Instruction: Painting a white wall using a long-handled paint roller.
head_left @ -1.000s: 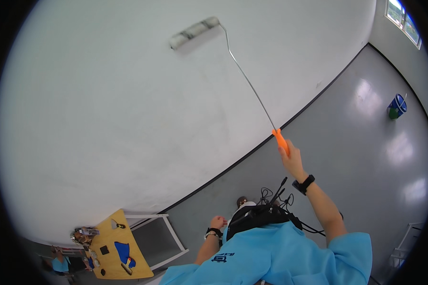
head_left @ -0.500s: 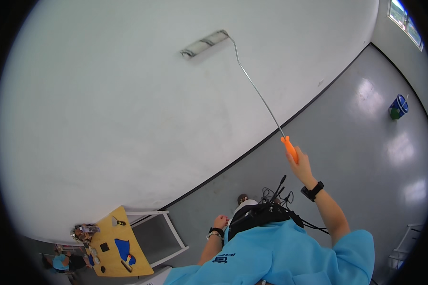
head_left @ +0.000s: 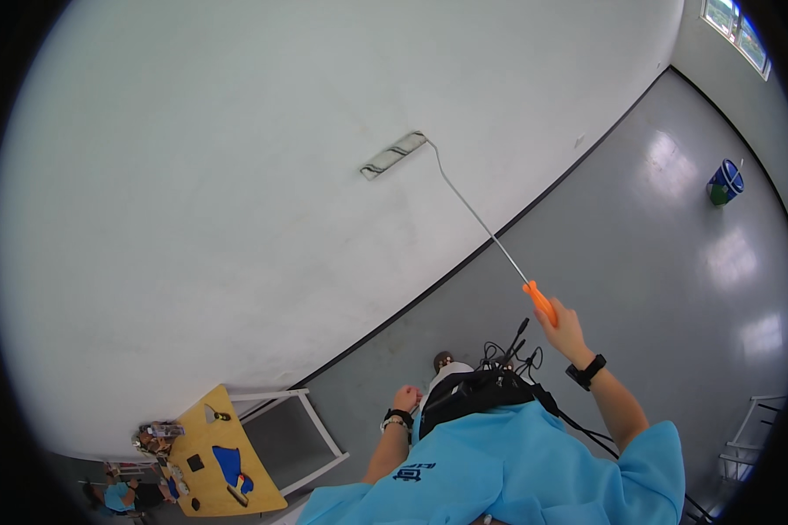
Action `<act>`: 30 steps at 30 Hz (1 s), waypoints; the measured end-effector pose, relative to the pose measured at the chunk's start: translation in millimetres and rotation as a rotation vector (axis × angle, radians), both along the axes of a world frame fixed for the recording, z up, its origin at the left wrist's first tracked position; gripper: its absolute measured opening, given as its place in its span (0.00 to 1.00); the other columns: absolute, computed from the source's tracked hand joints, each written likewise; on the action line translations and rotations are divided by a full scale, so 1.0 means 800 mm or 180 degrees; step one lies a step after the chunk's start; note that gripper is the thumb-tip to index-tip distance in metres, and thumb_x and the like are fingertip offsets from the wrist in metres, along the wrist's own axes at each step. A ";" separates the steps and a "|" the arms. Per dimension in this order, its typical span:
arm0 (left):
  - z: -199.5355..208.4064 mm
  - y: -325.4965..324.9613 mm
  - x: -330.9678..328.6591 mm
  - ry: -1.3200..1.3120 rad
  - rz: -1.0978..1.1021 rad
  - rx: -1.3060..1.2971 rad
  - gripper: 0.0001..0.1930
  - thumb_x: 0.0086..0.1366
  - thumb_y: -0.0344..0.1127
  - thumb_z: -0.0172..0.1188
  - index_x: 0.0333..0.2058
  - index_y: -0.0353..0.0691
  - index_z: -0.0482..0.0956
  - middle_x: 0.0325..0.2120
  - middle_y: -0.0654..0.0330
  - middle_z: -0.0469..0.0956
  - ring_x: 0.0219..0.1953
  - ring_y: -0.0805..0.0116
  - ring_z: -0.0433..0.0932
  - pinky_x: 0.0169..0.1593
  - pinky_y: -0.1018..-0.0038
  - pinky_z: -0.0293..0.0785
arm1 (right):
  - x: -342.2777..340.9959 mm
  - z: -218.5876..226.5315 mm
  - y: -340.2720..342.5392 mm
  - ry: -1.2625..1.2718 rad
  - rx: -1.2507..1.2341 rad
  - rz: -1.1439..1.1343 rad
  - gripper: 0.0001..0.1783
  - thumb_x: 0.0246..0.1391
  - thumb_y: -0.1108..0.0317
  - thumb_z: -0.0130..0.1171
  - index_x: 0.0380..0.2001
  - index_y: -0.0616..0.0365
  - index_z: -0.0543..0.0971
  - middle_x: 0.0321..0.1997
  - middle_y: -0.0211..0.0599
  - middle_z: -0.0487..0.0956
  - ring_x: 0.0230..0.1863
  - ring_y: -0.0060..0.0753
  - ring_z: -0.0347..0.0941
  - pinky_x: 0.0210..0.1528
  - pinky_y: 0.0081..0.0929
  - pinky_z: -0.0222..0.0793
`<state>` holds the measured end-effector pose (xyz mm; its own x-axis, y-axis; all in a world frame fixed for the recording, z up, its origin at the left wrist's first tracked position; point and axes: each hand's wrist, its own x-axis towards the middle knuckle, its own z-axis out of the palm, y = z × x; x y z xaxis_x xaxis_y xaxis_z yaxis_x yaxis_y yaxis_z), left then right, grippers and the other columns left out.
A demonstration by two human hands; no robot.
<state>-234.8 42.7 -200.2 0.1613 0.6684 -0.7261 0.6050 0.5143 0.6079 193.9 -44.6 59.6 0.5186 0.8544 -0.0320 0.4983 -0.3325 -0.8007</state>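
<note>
My right hand (head_left: 563, 331) is closed round the orange handle of a paint roller (head_left: 394, 156). A long bent metal rod runs from that handle up to the left, ending in a white sleeve with dark diagonal stripes that lies against the white wall (head_left: 193, 227). Low at my waist, my left hand (head_left: 407, 399) hangs with its fingers curled in and nothing visible in them.
A yellow-topped table (head_left: 203, 437) with a white frame stands lower left, bearing a scraper (head_left: 220, 416), a blue cloth (head_left: 228, 462) and other tools. Behind it is another person (head_left: 118, 499). A blue paint bucket (head_left: 725, 185) sits on the grey floor (head_left: 657, 262) at right.
The roller sleeve has moved down the wall and slightly right. My right hand has come lower and nearer to me with the handle. The left hand stays by my waist.
</note>
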 end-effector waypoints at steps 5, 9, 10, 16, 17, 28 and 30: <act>0.004 -0.007 0.004 -0.0013 0.0068 0.0024 0.13 0.67 0.36 0.47 0.37 0.34 0.77 0.31 0.53 0.81 0.31 0.64 0.80 0.35 0.69 0.77 | 0.008 0.008 -0.016 -0.0088 -0.0115 0.0009 0.18 0.58 0.55 0.57 0.32 0.63 0.74 0.15 0.47 0.71 0.17 0.48 0.71 0.21 0.35 0.63; 0.007 -0.012 0.003 0.0047 0.0125 -0.0030 0.13 0.67 0.36 0.47 0.38 0.35 0.77 0.31 0.54 0.81 0.30 0.64 0.80 0.35 0.70 0.77 | 0.015 0.008 -0.021 -0.0118 -0.0234 0.0012 0.19 0.57 0.55 0.58 0.31 0.63 0.75 0.15 0.47 0.72 0.17 0.48 0.71 0.21 0.35 0.63; 0.008 -0.013 0.003 0.0044 0.0138 -0.0026 0.12 0.67 0.36 0.48 0.38 0.35 0.77 0.31 0.54 0.81 0.30 0.65 0.80 0.34 0.70 0.77 | 0.016 0.006 -0.020 -0.0159 -0.0270 0.0014 0.19 0.57 0.54 0.58 0.31 0.63 0.76 0.15 0.47 0.72 0.17 0.48 0.71 0.22 0.35 0.64; 0.006 -0.018 0.009 0.0108 0.0104 0.0144 0.12 0.65 0.36 0.49 0.37 0.34 0.78 0.31 0.53 0.82 0.30 0.63 0.81 0.35 0.68 0.77 | 0.018 -0.008 -0.005 -0.0169 -0.0363 -0.0033 0.21 0.56 0.52 0.58 0.30 0.63 0.78 0.16 0.47 0.74 0.19 0.50 0.73 0.23 0.37 0.66; 0.006 -0.019 0.011 0.0112 0.0100 0.0143 0.12 0.65 0.36 0.49 0.37 0.34 0.78 0.31 0.53 0.82 0.30 0.63 0.81 0.35 0.68 0.77 | 0.019 -0.010 -0.002 -0.0121 -0.0366 -0.0012 0.21 0.56 0.52 0.58 0.29 0.63 0.78 0.17 0.47 0.75 0.20 0.50 0.73 0.24 0.38 0.66; 0.021 -0.049 0.016 0.0482 -0.0841 0.0853 0.15 0.62 0.42 0.51 0.34 0.39 0.83 0.36 0.50 0.81 0.42 0.52 0.78 0.47 0.63 0.73 | 0.073 -0.082 0.027 -0.0279 -0.0801 -0.0014 0.26 0.54 0.47 0.56 0.25 0.64 0.78 0.20 0.52 0.77 0.26 0.58 0.75 0.29 0.46 0.69; 0.032 -0.055 0.013 0.0514 -0.0759 0.0724 0.16 0.61 0.42 0.51 0.35 0.38 0.84 0.35 0.49 0.81 0.42 0.51 0.79 0.47 0.63 0.73 | 0.073 -0.102 0.045 -0.0243 -0.0943 -0.0052 0.27 0.54 0.46 0.55 0.25 0.64 0.78 0.21 0.53 0.77 0.27 0.58 0.75 0.30 0.47 0.69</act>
<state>-224.1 -1.0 -174.7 0.2275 0.7732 -0.5919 0.7891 0.2098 0.5773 252.5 -8.8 -22.2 0.5427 0.8053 -0.2388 0.5461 -0.5543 -0.6281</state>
